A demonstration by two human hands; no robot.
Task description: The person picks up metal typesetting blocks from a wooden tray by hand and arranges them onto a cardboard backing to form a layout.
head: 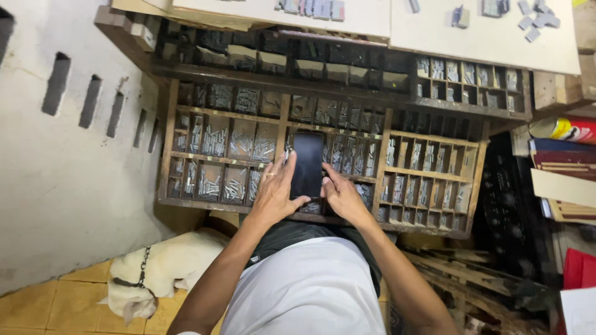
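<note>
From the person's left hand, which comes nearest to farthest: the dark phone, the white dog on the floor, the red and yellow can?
1. Dark phone: held in the left hand, above the wooden tray.
2. White dog: lower left, on the floor.
3. Red and yellow can: far right.

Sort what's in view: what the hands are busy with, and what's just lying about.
In hand:
- dark phone, gripped by left hand and right hand
- wooden type case beneath it

Lying about:
- white dog on the floor
- loose metal pieces on the board
- books at right
</note>
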